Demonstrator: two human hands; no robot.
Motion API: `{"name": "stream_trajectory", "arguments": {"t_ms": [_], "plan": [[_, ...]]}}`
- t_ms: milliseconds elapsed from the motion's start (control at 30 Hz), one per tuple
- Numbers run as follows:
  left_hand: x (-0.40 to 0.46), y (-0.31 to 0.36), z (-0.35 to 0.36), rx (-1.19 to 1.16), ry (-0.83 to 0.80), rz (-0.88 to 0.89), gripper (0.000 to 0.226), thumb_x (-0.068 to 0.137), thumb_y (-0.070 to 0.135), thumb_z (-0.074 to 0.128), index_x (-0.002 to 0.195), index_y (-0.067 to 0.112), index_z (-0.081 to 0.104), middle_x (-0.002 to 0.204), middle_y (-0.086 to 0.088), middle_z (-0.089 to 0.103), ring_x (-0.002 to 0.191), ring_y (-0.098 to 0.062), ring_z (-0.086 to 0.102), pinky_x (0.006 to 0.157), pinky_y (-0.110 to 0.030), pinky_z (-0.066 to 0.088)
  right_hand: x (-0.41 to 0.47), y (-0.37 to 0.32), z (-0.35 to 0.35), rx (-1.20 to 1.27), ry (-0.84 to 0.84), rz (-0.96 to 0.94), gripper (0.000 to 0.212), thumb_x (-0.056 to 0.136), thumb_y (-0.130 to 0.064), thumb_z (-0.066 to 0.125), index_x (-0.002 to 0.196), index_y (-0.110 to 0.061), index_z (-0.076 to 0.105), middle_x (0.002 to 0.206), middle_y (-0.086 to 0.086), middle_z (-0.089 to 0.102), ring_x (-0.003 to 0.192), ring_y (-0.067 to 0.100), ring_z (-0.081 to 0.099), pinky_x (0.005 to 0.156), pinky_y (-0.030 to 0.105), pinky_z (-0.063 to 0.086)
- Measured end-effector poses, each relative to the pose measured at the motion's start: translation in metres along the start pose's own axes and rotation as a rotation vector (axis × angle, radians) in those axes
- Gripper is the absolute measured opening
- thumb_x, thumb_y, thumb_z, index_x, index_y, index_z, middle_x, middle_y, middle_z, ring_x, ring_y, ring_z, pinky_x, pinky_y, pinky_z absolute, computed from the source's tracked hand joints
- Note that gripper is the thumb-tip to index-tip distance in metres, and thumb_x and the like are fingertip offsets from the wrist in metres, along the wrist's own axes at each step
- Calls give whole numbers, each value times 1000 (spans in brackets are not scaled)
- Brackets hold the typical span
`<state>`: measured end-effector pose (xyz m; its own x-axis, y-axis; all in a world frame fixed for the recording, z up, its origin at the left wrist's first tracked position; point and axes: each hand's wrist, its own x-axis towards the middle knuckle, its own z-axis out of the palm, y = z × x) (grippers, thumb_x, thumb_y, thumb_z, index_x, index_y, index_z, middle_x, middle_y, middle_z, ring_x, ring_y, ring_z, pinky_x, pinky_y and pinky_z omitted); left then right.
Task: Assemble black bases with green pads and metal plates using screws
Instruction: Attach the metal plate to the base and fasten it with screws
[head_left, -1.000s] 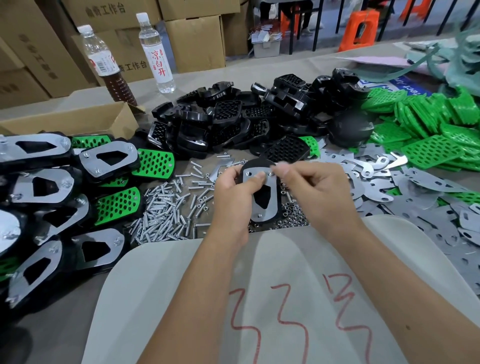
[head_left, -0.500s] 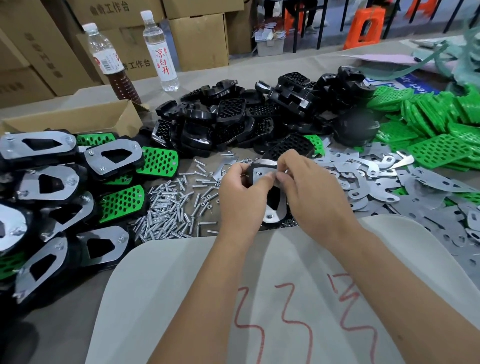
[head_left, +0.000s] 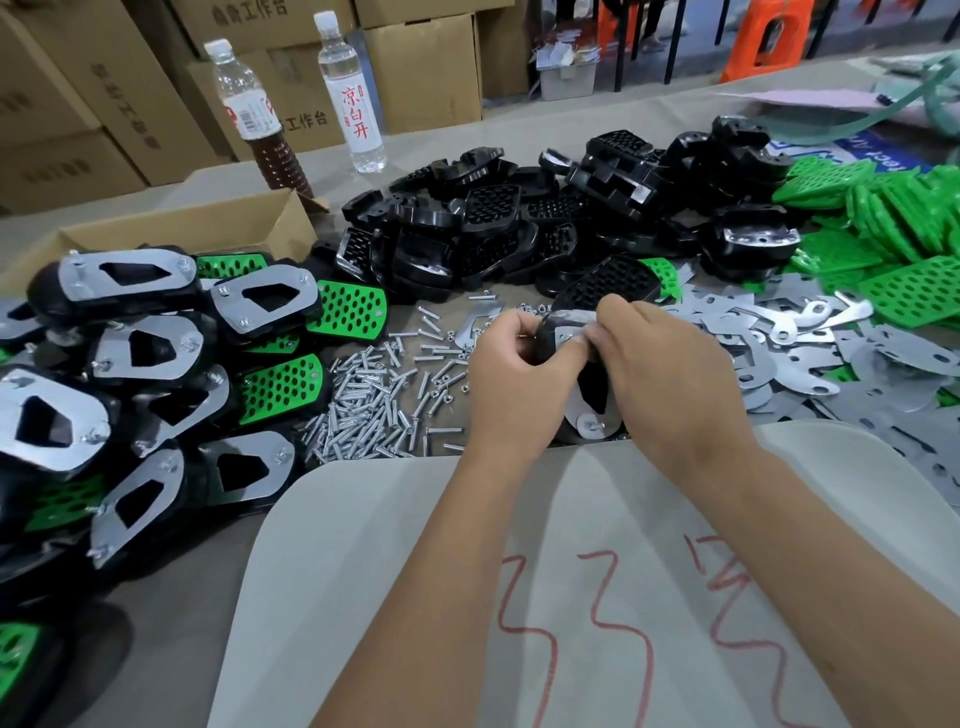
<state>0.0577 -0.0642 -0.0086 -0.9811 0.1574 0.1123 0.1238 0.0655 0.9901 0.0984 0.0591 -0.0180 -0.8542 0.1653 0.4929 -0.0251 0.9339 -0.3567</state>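
I hold one black base (head_left: 592, 387) with a metal plate (head_left: 589, 423) on it, tilted up between my hands above the table's near edge. My left hand (head_left: 514, 379) grips its left side with curled fingers. My right hand (head_left: 670, 374) pinches at the top end of the plate; what the fingertips hold is hidden. A screw stands in the plate's near hole. Loose screws (head_left: 374, 405) lie in a heap left of my hands. Bare black bases (head_left: 519, 228) are piled behind, green pads (head_left: 893, 234) at the right, loose metal plates (head_left: 810, 353) beside them.
Finished assemblies (head_left: 135, 353) with plates and green pads are stacked at the left. An open cardboard box (head_left: 176, 234) and two bottles (head_left: 353, 88) stand behind them, with cartons further back. A pale board with red marks (head_left: 571, 597) covers my lap.
Both hands have lifted and tilted the base, its top end now raised toward me. The right hand's fingers shifted to the plate's top edge.
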Motion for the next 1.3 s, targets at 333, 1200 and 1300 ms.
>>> {"name": "stream_trajectory", "arguments": {"t_ms": [333,1200,1300], "plan": [[3,-3,-1,-31,39,-50,35,70,25,72,85,-4,56,75,-13,61,71,-22,52,72,-53,51,0,5,0,36,-73,-68,25,108,-26,39,85,-17,35,70,-7,40,63,30,44,56,39,29],[6,-5,-1,0,68,-54,34,64,30,73,77,3,56,65,2,56,62,-16,48,63,-35,42,-1,1,-3,-88,-137,-49,14,103,-31,33,93,-22,34,83,-4,45,65,33,49,55,38,32],[5,-8,1,43,87,-25,29,68,27,74,77,5,56,62,6,53,60,-15,45,60,-33,42,0,0,-3,-134,-168,-3,18,101,-18,52,92,-21,36,87,-4,43,64,32,49,53,39,36]]}}
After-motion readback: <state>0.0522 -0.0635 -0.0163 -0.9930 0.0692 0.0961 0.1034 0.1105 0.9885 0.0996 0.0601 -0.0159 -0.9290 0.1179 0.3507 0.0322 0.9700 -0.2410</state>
